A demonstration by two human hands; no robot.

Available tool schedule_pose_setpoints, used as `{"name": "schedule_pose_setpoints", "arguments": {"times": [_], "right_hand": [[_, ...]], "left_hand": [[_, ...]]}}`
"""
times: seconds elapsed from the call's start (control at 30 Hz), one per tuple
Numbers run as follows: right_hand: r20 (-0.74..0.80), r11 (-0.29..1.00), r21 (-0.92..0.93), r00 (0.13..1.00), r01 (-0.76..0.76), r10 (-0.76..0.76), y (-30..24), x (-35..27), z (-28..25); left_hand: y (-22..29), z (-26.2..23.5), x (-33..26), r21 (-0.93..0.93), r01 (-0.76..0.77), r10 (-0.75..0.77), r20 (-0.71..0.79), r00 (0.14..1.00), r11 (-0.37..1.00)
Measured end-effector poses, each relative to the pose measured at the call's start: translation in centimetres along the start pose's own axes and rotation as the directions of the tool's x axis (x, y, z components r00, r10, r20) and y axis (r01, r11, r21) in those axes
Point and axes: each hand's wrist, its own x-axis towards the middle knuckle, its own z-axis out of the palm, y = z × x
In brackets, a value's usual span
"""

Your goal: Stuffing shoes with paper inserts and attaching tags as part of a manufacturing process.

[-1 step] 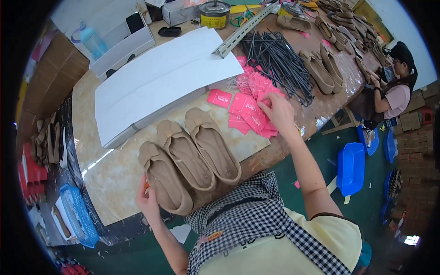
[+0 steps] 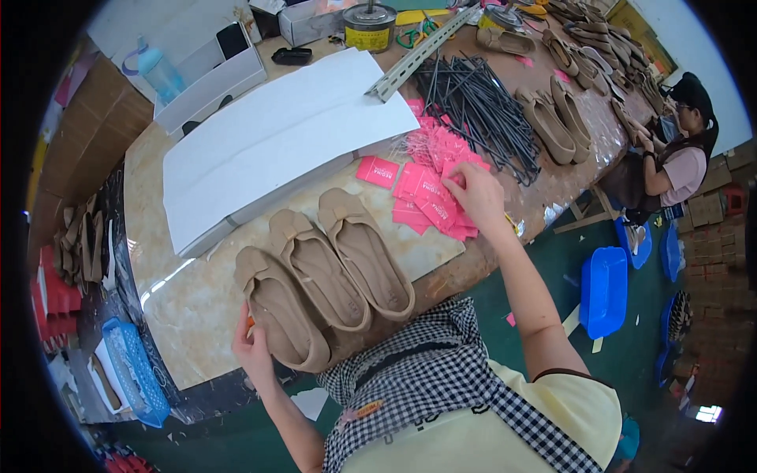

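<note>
Three tan flat shoes lie side by side on the pale marbled table (image 2: pixel 181 307) in front of me. My left hand (image 2: pixel 254 347) grips the near edge of the leftmost shoe (image 2: pixel 277 309), with a small orange thing at my fingers. The middle shoe (image 2: pixel 319 272) and the right shoe (image 2: pixel 367 252) lie untouched. My right hand (image 2: pixel 475 197) reaches out to a heap of pink tags (image 2: pixel 426 193), its fingertips pinched on one of them.
A large white sheet (image 2: pixel 268 134) lies over boxes behind the shoes. Beyond it are a bundle of dark thin rods (image 2: pixel 481 102), a metal rail (image 2: pixel 418 51), more tan shoes (image 2: pixel 552 118) and a seated person (image 2: pixel 678 158) at the far right. Blue bins (image 2: pixel 603 292) stand on the green floor.
</note>
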Motion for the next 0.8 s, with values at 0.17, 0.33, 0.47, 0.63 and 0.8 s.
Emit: {"name": "schedule_pose_setpoints", "arguments": {"times": [0.17, 0.33, 0.47, 0.63, 0.8], "right_hand": [[0.164, 0.993, -0.002, 0.979, -0.119, 0.118, 0.3, -0.1, -0.6], [0.135, 0.609, 0.772, 0.984, -0.180, 0.120, 0.5, -0.1, -2.8], [0.038, 0.864, 0.503, 0.999, 0.003, -0.026, 0.5, 0.6, -2.5], [0.030, 0.999, 0.006, 0.999, 0.043, -0.043, 0.2, 0.3, -0.7], [-0.010, 0.981, -0.092, 0.985, 0.173, -0.174, 0.8, 0.5, 4.3]], "left_hand": [[-0.2, 0.1, -0.7, 0.093, 0.048, -0.048, -0.003, 0.999, 0.995], [-2.0, 0.3, -0.4, 0.014, -0.090, 0.090, -0.037, 0.995, 0.996], [-1.5, 0.6, -0.4, 0.059, -0.088, 0.089, -0.020, 0.996, 0.994], [-2.8, 1.1, 0.5, 0.099, -0.151, 0.152, 0.004, 0.988, 0.983], [-7.3, -3.3, 1.4, 0.012, -0.172, 0.168, 0.140, 0.976, 0.985]]}}
